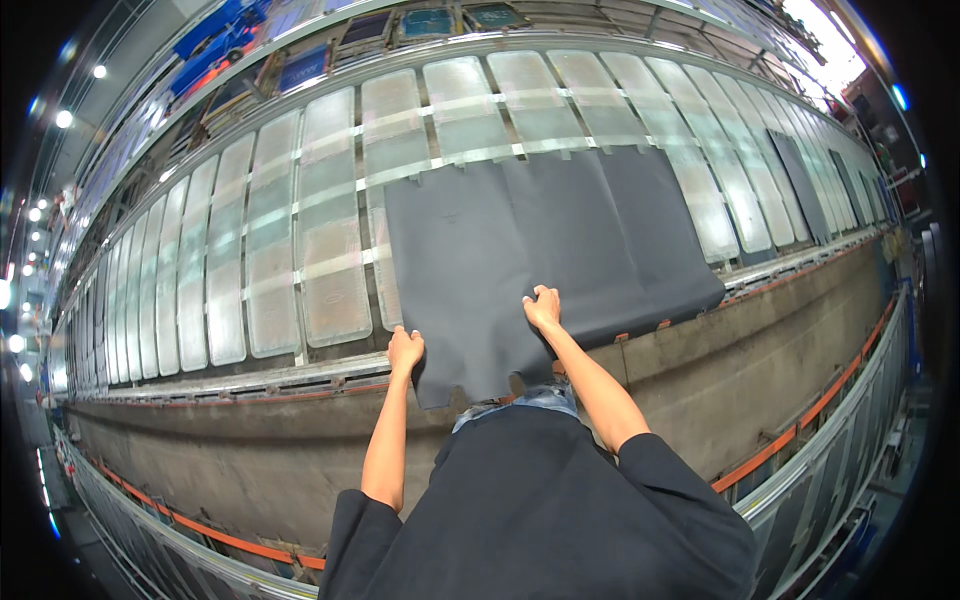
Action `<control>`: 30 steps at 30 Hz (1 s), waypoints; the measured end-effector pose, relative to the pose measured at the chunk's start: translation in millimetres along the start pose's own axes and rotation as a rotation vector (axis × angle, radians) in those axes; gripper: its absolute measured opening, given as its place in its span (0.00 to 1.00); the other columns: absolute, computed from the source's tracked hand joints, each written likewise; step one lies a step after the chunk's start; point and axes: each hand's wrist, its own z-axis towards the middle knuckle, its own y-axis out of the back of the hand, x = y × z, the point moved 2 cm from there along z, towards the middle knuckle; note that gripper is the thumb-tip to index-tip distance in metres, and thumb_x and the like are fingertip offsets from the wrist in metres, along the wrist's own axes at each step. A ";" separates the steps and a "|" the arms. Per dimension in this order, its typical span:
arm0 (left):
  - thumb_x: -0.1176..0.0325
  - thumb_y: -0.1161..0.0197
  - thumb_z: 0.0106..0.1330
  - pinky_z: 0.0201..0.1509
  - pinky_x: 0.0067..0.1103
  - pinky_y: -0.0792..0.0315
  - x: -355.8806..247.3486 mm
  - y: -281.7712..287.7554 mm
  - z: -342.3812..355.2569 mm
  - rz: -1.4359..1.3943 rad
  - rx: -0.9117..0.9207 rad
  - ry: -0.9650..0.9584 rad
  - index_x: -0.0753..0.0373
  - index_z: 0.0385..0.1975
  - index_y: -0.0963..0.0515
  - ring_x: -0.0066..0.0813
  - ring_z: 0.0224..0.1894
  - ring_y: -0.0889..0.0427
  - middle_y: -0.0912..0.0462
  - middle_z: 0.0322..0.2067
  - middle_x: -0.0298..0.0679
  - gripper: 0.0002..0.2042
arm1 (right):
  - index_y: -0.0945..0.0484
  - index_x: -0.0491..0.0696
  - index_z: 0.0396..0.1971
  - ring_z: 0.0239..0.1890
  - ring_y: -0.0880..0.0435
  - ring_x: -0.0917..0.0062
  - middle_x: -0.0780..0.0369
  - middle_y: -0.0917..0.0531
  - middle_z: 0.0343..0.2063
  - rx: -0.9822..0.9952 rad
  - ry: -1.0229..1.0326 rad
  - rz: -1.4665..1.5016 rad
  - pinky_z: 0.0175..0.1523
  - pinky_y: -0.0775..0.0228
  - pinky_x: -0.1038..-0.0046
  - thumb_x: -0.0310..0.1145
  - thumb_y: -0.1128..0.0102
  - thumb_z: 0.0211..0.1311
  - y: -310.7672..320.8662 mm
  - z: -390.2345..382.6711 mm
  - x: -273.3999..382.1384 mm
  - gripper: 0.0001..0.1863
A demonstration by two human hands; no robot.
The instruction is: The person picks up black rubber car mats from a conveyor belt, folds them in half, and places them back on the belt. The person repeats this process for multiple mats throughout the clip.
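A large dark grey sheet (610,230) with notched edges lies over a long row of translucent panels (322,230), its near part hanging toward my body. My left hand (405,348) grips the sheet's near left edge, fingers closed on it. Further right and higher, my right hand (542,306) pinches the sheet near its middle, where it creases. Small orange tabs show beneath the sheet's near right edge.
A metal rail (200,384) runs along the panels' near edge above a concrete trough (250,455). An orange bar (805,430) and railings flank me. Narrow dark sheets (792,185) lie at right; racks with blue items (215,35) stand beyond.
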 end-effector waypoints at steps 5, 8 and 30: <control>0.63 0.41 0.66 0.57 0.35 0.31 19.8 -9.9 9.4 -0.370 -0.101 0.014 0.72 0.51 0.31 0.51 0.54 0.23 0.22 0.48 0.60 0.20 | 0.28 0.44 0.49 0.48 0.20 0.59 0.51 0.19 0.42 0.162 -0.211 0.336 0.54 0.29 0.63 0.33 0.34 0.54 -4.2 -7.0 10.5 0.23; 0.64 0.40 0.66 0.57 0.30 0.31 35.1 -19.6 33.4 -0.670 -0.021 0.090 0.70 0.52 0.34 0.41 0.53 0.25 0.24 0.49 0.53 0.21 | 0.31 0.42 0.56 0.43 0.18 0.63 0.53 0.18 0.36 0.172 -0.359 0.478 0.49 0.28 0.64 0.31 0.36 0.56 -4.5 4.4 19.7 0.27; 0.63 0.50 0.70 0.60 0.39 0.37 -191.4 -148.3 -76.0 -0.246 -0.050 -0.248 0.67 0.53 0.30 0.56 0.55 0.32 0.31 0.53 0.57 0.17 | 0.21 0.38 0.48 0.45 0.15 0.63 0.48 0.16 0.44 -0.048 0.006 0.258 0.52 0.25 0.68 0.34 0.34 0.56 196.4 97.7 -137.8 0.21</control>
